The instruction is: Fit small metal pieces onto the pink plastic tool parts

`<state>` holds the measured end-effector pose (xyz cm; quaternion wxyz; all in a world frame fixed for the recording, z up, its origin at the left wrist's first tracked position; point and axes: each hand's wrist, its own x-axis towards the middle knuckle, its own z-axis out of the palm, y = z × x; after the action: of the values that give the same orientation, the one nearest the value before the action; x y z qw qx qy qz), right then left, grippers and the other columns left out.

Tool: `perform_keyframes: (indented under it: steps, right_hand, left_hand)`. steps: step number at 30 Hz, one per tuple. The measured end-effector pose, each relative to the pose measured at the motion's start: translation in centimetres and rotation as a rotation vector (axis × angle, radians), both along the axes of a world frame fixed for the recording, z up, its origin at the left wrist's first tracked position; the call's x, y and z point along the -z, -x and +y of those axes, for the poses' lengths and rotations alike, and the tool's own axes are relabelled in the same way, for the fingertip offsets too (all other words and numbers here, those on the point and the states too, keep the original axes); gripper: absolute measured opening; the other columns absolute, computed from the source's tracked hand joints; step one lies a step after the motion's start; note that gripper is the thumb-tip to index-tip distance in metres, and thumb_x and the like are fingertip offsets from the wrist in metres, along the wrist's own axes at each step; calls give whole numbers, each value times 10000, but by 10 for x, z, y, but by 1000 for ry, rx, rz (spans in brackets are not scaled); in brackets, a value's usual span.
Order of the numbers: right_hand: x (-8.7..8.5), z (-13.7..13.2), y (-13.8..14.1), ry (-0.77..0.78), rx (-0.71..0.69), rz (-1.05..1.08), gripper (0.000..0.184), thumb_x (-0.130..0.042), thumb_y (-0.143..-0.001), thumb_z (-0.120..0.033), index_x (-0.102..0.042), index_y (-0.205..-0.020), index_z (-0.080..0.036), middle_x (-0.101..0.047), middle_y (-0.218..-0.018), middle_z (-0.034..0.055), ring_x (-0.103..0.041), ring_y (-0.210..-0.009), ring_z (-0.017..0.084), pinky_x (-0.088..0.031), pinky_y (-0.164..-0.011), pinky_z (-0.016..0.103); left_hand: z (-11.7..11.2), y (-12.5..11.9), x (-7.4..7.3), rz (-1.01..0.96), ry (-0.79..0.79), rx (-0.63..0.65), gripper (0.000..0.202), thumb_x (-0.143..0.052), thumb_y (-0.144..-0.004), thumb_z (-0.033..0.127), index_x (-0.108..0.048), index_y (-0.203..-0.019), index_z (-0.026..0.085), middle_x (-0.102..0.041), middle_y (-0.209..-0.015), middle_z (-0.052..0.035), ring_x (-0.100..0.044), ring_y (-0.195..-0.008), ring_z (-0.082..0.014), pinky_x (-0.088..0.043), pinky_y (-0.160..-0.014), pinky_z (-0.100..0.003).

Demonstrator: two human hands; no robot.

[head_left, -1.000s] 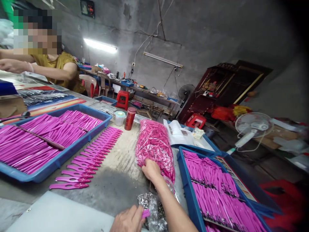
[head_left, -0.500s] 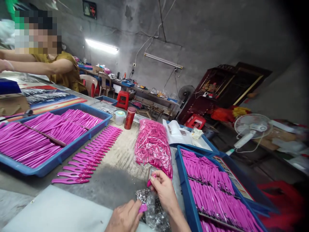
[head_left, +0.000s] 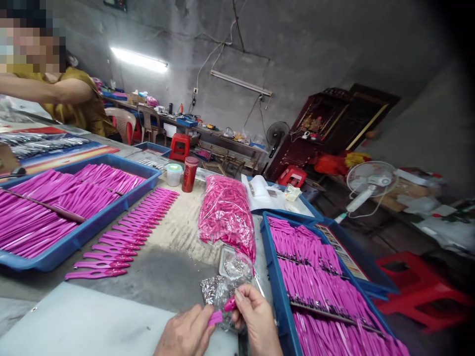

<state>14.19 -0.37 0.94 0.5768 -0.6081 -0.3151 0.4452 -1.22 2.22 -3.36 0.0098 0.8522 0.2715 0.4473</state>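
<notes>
Pink plastic pieces (head_left: pixel 222 311) pinched in each grip, left hand (head_left: pixel 185 333) and right hand (head_left: pixel 258 321) fingertip-to-fingertip.

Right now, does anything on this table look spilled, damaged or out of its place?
Nothing stands out. The pink pieces lie in a neat row, both blue trays are orderly, and the left hand and right hand each hold a small pink part.

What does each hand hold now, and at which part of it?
The left hand pinches the end of a small pink plastic piece; the right hand pinches another small pink plastic piece, also at one end.
</notes>
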Motion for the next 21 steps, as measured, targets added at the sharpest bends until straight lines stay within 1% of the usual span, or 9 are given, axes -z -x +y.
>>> perform_keyframes:
  steps: [4, 9, 14, 21]
  right_hand:
    - [6, -6, 4, 13, 5, 37, 464, -683, -559, -619, -530, -594, -182, -504, -379, -54, -427, -324, 78, -310, -340, 174]
    - [5, -10, 8, 19, 10, 42, 462, -672, -564, -627, -522, -589, -191, -505, -384, -52, -426, -321, 83, -312, -335, 182]
    - [6, -12, 9, 13, 12, 62, 442, -669, -580, -612, -522, -582, -196, -498, -376, -54, -410, -318, 79, -306, -337, 185]
    - [9, -15, 10, 23, 51, 82, 455, -693, -547, -610, -525, -597, -190, -518, -389, -50, -428, -328, 81, -313, -339, 182]
  left_hand:
    - [-2, 1, -1, 11, -12, 6, 198, -343, -915, 178, -507, -1020, 146, -532, -605, 3, -527, -459, -113, -427, -422, -186]
    - [-5, 3, -3, 31, 41, 12, 208, -338, -914, 195, -515, -1015, 156, -539, -616, -3, -539, -471, -121, -438, -425, -189]
    - [-7, 3, -1, 29, 68, 20, 212, -337, -913, 203, -524, -1000, 155, -542, -623, -9, -545, -468, -129, -445, -420, -195]
    - [-10, 3, -1, 29, 123, 0, 213, -330, -920, 210, -519, -1010, 177, -553, -649, -8, -555, -499, -125, -459, -457, -193]
